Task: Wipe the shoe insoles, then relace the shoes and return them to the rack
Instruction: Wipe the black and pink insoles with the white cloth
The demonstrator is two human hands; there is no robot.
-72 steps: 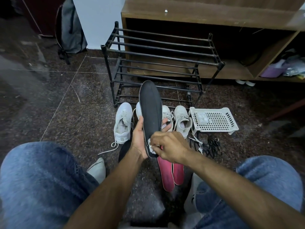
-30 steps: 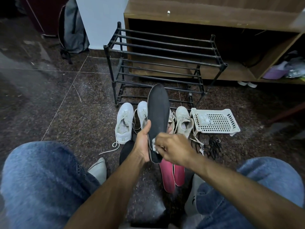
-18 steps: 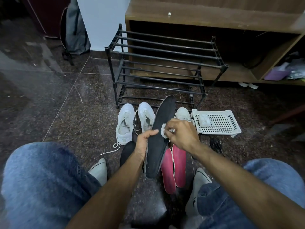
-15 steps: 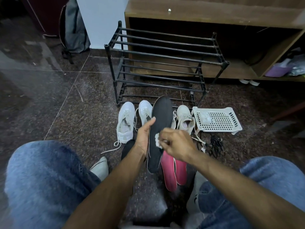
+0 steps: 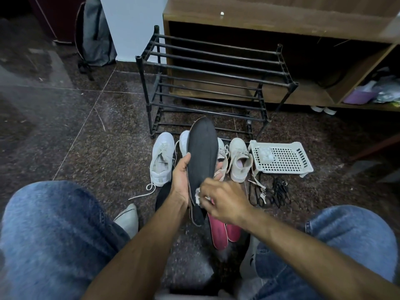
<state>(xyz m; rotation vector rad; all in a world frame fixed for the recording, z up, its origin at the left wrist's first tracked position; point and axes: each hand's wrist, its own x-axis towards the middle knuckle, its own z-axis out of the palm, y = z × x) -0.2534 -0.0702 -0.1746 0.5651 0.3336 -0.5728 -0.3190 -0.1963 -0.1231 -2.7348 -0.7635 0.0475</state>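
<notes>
The left hand (image 5: 180, 182) holds a black insole (image 5: 202, 161) upright above the floor, thumb along its left edge and fingers (image 5: 218, 176) wrapped behind it, toe end pointing toward the black shoe rack (image 5: 207, 83). The right hand (image 5: 223, 200) presses a small white wipe (image 5: 198, 197) against the insole's lower part, its fingers curled and pinching the wipe. Below the hands, two pink insoles (image 5: 225, 230) lie side by side on the dark stone floor (image 5: 86, 144). White sneakers (image 5: 162, 159) stand in a row just before the rack, one with a loose lace trailing. A white perforated tray (image 5: 281, 158) sits right of them, dark laces (image 5: 279, 191) lying near it. Denim-clad knees (image 5: 49, 234) frame the view.
</notes>
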